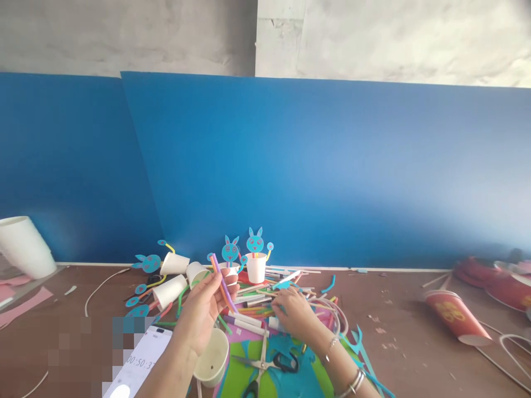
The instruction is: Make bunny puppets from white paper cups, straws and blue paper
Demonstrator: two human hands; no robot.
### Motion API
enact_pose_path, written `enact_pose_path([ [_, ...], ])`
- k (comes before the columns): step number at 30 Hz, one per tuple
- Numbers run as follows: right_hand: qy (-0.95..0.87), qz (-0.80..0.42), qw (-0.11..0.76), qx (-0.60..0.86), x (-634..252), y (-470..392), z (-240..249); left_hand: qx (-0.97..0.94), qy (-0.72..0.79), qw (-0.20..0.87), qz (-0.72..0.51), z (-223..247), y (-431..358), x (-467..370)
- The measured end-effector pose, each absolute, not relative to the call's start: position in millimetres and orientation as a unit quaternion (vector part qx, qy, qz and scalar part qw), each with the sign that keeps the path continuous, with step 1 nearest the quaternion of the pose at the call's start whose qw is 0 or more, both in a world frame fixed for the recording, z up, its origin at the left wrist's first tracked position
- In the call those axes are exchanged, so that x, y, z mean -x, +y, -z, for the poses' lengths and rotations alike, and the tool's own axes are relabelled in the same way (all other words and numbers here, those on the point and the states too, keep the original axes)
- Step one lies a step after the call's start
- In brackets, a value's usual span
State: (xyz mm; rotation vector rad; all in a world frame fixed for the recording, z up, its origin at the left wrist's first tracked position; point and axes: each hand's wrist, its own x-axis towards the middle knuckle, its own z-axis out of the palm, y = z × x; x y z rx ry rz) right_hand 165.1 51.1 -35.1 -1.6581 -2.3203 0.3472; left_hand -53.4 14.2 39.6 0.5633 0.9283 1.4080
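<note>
The left hand [204,303] grips a purple straw and an orange straw [224,288] between thumb and fingers, holding them slanted above the desk [398,354]. The right hand [292,309], palm down with bent fingers, reaches into the pile of coloured straws [255,311] and markers [248,326]; whether it grips anything there cannot be told. Two silvery bracelets [354,382] circle the right wrist.

Just below, between the forearms, scissors [263,365] with black handles lie with their blades apart on blue paper [290,381] and green paper [236,349]. Beside the left wrist stands a white paper cup [212,359], its open mouth toward the camera and a dark spot inside. A phone [141,359] showing a running-time display lies left of that forearm.

Behind the hands, a white cup [256,269] stands upright, bearing a blue rabbit face [254,244]; a second rabbit face [229,252] rises just left of it. Further left, white cups [170,291] with blue cutouts lie on their sides. Well to the right lies a red paper cup [458,318], and a blue partition [315,166] backs the desk.
</note>
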Motion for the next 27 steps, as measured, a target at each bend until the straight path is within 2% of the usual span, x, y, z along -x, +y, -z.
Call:
enact_pose_path([
  [13,-0.762,-0.067,0.075,0.64,-161.7,57.7,43.3,-0.238,0.413,0.63,-0.613,-39.7,16.0,53.9],
  [27,-0.784,-0.068,0.023,0.617,-170.0,69.5,28.4,-0.234,0.418,0.632,-0.61,-41.1,16.1,54.7],
])
